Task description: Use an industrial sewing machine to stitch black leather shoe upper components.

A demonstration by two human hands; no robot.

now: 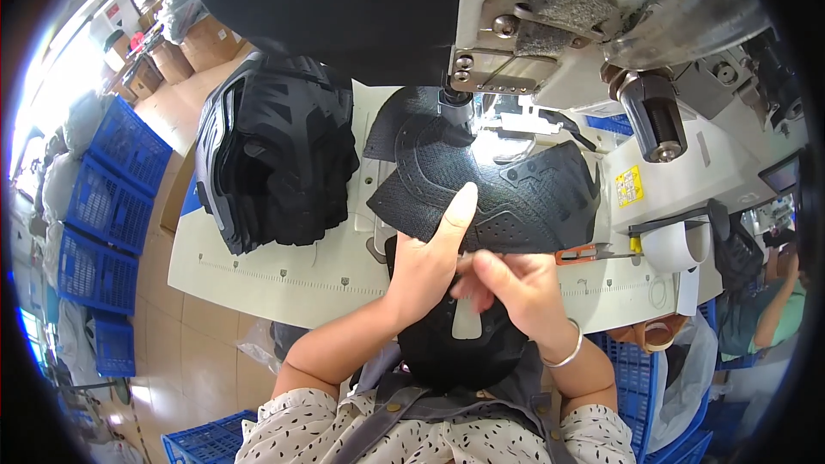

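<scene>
A black shoe upper (pixel 524 198), part mesh and part perforated, lies spread under the sewing machine's lit needle area (pixel 468 116). My left hand (pixel 425 271) grips its near edge, thumb on top and the other fingers hidden beneath. Just right of it, my right hand (pixel 520 283) is closed at the same edge, its fingers curled in and partly blurred. Whatever its fingertips may pinch is too small to tell. Below both hands, another black piece (pixel 430 339) with a pale elongated patch rests at my lap.
A stack of black shoe uppers (pixel 275 155) stands on the table's left. Orange-handled thread snips (pixel 580 254) lie right of my right hand, near a white roll (pixel 679 247). The machine head (pixel 507 26) hangs close above. Blue crates (pixel 103 206) line the left; a person (pixel 773 309) sits far right.
</scene>
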